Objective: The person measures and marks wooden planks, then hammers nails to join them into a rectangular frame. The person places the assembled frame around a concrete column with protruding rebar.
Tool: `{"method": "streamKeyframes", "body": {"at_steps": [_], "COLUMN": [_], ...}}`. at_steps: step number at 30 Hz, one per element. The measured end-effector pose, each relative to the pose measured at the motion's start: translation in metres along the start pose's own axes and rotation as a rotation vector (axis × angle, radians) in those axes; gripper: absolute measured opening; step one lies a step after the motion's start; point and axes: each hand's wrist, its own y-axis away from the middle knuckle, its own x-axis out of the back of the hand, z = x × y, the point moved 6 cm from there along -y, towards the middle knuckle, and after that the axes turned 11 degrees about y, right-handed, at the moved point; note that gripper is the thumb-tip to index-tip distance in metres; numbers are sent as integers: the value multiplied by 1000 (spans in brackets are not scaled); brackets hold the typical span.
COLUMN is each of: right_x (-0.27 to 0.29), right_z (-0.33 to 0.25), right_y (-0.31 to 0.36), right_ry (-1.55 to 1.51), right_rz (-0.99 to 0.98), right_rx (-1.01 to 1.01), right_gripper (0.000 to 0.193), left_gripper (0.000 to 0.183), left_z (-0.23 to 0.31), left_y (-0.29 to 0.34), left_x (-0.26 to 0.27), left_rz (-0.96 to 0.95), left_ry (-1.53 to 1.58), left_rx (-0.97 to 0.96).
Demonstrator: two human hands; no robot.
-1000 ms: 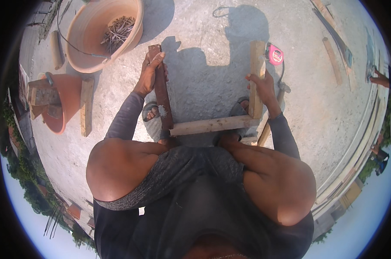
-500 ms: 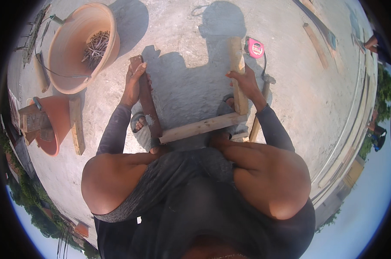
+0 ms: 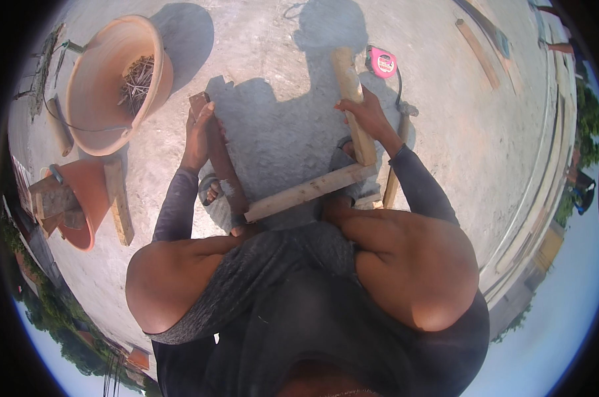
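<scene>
Between my knees stands a three-sided wooden frame: a dark red-brown board on the left, a pale crosspiece (image 3: pixel 309 192) at the near side, and a pale wood block on the right. My left hand (image 3: pixel 197 135) is closed round the upper part of the red-brown board (image 3: pixel 225 159), thumb near its far end. On the other side my right hand (image 3: pixel 371 119) grips the pale wood block (image 3: pixel 347 73) around its middle. The block's far end leans a little leftward. The crosspiece meets both boards at their near ends; how they are joined cannot be made out.
A large clay-coloured bucket (image 3: pixel 87 86) holding many nails lies tilted at far left. Nearer, an orange bucket (image 3: pixel 91 198) holds wood offcuts, with a wood block (image 3: pixel 119 205) beside it. A pink tape measure (image 3: pixel 382 61) and a hammer (image 3: pixel 405 126) lie right. Long boards (image 3: pixel 544 192) line the right edge.
The view has turned slightly. The right-hand block has tilted left at its far end, with my right hand moving along with it. Both hands keep their hold.
</scene>
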Motion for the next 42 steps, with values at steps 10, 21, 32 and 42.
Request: {"method": "streamKeyframes", "body": {"at_steps": [10,21,32,42], "right_x": [-3,-3,55,267], "right_z": [-16,14,-46,-282], "right_y": [3,11,-11,-3], "right_ry": [33,-210,69,94], "right_rz": [-76,-145,-87,-30], "right_rx": [-15,-124,108,51], "right_gripper": [55,72,80,77], "left_gripper": [60,61,62,52], "left_z": [-14,-17,31,215], "left_y": [-5,-5,4,49], "left_x": [13,25,-14,-141], "left_rz": [58,61,38,-105], "left_ry": [128,206,191,413], "left_rx": [98,140,-2,69]}}
